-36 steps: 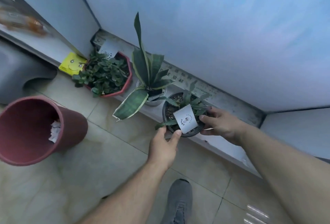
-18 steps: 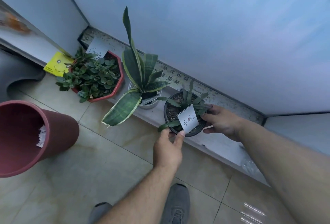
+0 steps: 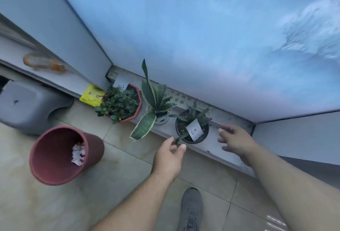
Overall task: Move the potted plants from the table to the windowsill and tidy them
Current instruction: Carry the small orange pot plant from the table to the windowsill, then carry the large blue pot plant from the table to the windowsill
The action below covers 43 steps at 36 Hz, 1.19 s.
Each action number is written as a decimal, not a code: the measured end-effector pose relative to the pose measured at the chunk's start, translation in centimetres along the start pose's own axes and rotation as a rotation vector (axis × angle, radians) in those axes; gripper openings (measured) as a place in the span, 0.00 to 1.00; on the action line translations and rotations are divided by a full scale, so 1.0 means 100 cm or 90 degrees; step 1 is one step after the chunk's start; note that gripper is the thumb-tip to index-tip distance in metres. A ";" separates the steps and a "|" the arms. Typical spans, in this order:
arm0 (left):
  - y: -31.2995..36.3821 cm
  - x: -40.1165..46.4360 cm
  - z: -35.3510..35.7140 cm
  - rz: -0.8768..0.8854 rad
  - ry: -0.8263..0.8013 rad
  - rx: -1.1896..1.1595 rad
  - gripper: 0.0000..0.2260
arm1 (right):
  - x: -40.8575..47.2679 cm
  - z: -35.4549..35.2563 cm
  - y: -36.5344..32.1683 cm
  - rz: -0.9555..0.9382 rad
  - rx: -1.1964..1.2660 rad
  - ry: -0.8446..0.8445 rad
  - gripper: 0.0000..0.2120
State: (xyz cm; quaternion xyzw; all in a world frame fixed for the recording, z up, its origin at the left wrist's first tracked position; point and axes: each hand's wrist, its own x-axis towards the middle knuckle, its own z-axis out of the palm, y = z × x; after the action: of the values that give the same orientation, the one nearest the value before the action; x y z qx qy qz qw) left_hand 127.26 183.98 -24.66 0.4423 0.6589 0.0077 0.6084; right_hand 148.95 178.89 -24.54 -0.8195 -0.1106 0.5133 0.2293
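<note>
Three potted plants stand in a row on the low windowsill (image 3: 219,144). At the left is a red octagonal pot (image 3: 137,109) full of small round leaves. A tall striped-leaf plant (image 3: 154,102) in a pale pot stands in the middle. At the right sits a small black pot (image 3: 191,138) with a white tag (image 3: 194,129). My left hand (image 3: 170,155) hovers just below the black pot, fingers apart near a drooping leaf. My right hand (image 3: 235,140) is open to the right of that pot, not touching it.
A dark red bin (image 3: 55,155) with crumpled paper stands on the tiled floor at left. A grey plastic stool (image 3: 31,105) sits behind it. A yellow smiley sticker (image 3: 91,96) is by the wall. My grey shoe (image 3: 191,210) is below my hands.
Both hands have let go of the small black pot and drawn back from it. The pot now stands on the sill by itself.
</note>
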 end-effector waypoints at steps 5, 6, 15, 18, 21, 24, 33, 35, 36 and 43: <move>0.075 -0.100 -0.058 0.069 -0.006 -0.031 0.28 | -0.111 -0.018 -0.056 -0.068 0.000 -0.019 0.22; 0.091 -0.127 -0.072 0.092 -0.011 -0.030 0.27 | -0.140 -0.024 -0.071 -0.078 0.005 -0.021 0.22; 0.198 -0.345 -0.181 0.287 -0.080 -0.010 0.28 | -0.400 -0.076 -0.165 -0.188 0.142 0.026 0.30; 0.216 -0.396 -0.205 0.367 -0.126 0.005 0.29 | -0.478 -0.081 -0.173 -0.229 0.179 0.069 0.32; 0.229 -0.438 -0.223 0.460 -0.182 0.054 0.29 | -0.548 -0.076 -0.165 -0.271 0.265 0.148 0.33; 0.237 -0.475 -0.232 0.516 -0.245 0.091 0.28 | -0.606 -0.062 -0.150 -0.288 0.350 0.230 0.32; 0.201 -0.584 -0.185 0.575 -0.520 0.155 0.22 | -0.737 -0.028 -0.051 -0.279 0.561 0.482 0.29; 0.177 -0.618 -0.162 0.592 -0.591 0.191 0.22 | -0.780 -0.021 -0.012 -0.258 0.611 0.561 0.29; 0.172 -0.627 -0.157 0.594 -0.608 0.188 0.22 | -0.790 -0.019 -0.003 -0.249 0.616 0.580 0.28; 0.051 -0.739 -0.104 0.607 -0.844 0.310 0.19 | -0.933 0.045 0.133 -0.139 0.722 0.841 0.26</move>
State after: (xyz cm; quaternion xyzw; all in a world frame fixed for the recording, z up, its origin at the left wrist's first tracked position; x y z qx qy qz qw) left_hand 112.02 148.77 39.60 0.7043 -0.1067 -0.1393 0.6879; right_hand 102.42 129.65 41.06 -0.6966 0.2384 -0.1135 0.6671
